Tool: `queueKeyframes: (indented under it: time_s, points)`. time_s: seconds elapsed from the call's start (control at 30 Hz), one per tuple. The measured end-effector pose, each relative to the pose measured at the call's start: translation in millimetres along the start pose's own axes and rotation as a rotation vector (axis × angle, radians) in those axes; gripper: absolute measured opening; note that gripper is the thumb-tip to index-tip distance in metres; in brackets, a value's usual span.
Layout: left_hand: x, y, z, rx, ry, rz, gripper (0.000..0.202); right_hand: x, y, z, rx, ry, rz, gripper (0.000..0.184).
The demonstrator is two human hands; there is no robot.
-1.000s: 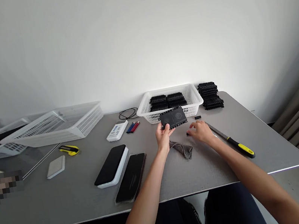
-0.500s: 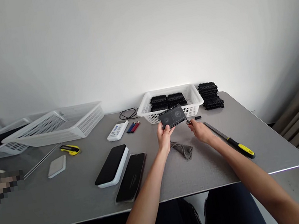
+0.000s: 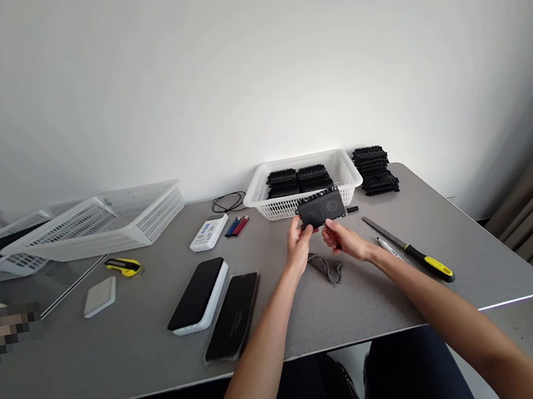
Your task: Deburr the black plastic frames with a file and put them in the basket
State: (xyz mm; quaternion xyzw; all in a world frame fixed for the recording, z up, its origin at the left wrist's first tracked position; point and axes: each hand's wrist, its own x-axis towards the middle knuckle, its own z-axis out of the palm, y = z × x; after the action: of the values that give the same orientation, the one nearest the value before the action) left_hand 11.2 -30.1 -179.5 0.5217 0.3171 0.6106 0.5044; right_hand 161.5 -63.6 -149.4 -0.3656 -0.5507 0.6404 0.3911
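Note:
My left hand (image 3: 298, 243) grips a flat black plastic part (image 3: 321, 207) by its left end. The part has a toothed edge and a faint ring mark, and is held up in front of the white basket. At its lower edge is my right hand (image 3: 346, 241), fingers curled and thumb against the part. A small dark thing shows in that hand, too hidden to name. Below the hands lies a crumpled grey cloth (image 3: 327, 268). To the right of my right hand are a file (image 3: 420, 257) with a black and yellow handle and a white marker (image 3: 388, 247).
Similar black parts fill the white basket (image 3: 305, 203), and more are stacked (image 3: 376, 172) beside it. A small black block (image 3: 352, 209) lies near. Leftward are two lighters (image 3: 236, 226), a white box (image 3: 208, 233), a phone (image 3: 233, 316), a yellow cutter (image 3: 124, 267) and another basket (image 3: 148, 221).
The black part has shifted right and levelled out. My right hand has moved left and slightly down to its lower edge, uncovering the white marker.

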Motion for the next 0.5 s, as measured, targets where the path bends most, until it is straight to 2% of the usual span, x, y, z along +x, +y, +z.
queueKeyframes:
  time_s: [0.1,0.2,0.5]
  points:
    - [-2.2,0.5,2.2,0.026,-0.06,0.0,0.042,-0.4,-0.7,2.9,0.142,-0.062,0.081,0.034]
    - [-4.6,2.1,5.6,0.082,-0.067,0.004,0.04,-1.0,-1.2,3.8,0.219,-0.08,0.133,0.028]
    - [-9.1,7.3,10.8,0.15,-0.103,0.011,0.033,-2.7,-4.7,2.6,0.318,-0.061,0.231,0.021]
